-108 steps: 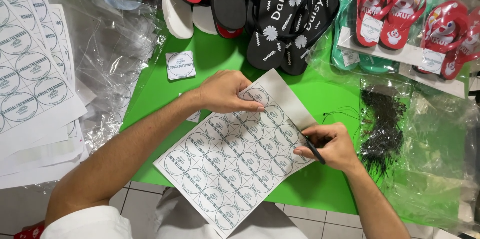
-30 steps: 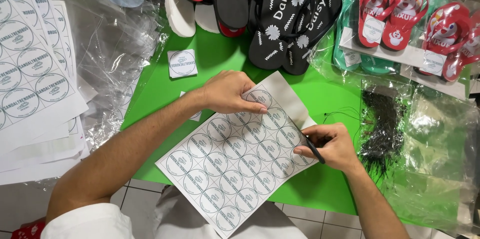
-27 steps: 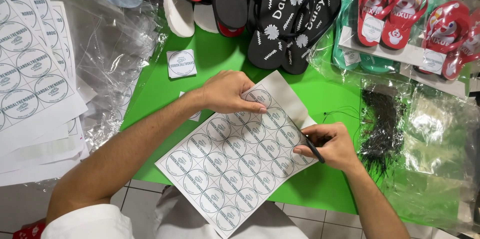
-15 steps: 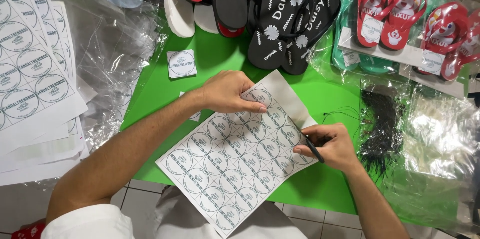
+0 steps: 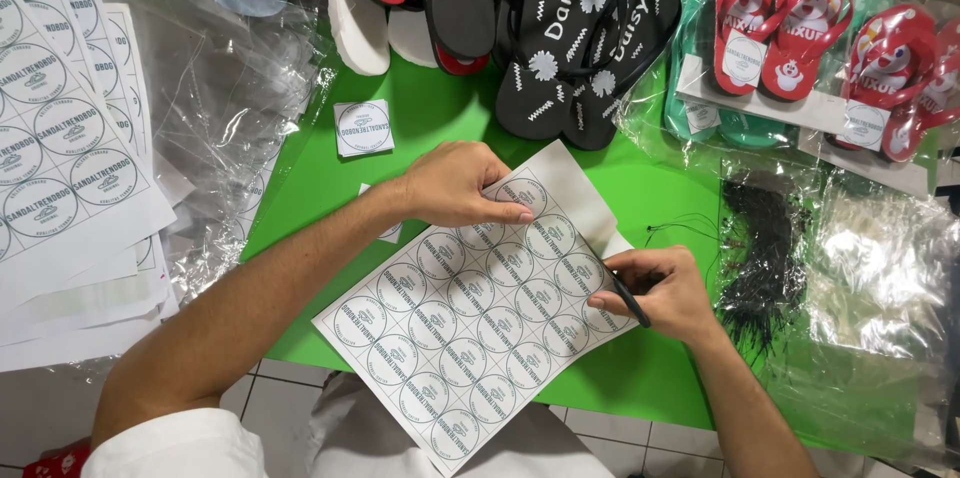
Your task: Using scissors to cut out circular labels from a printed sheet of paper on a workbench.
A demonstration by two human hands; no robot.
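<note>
Now I see my left hand [image 5: 455,183] pressed flat on the label sheet [image 5: 470,318] at centre, while my right hand [image 5: 660,288] pinches a black blade [image 5: 632,300] at its three o'clock edge. Judging by one cut label [image 5: 364,128] at eleven o'clock, most remain.

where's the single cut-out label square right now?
Head view: the cut square label lies on the green table, upper left of the left hand, just below the white sandal.
</note>
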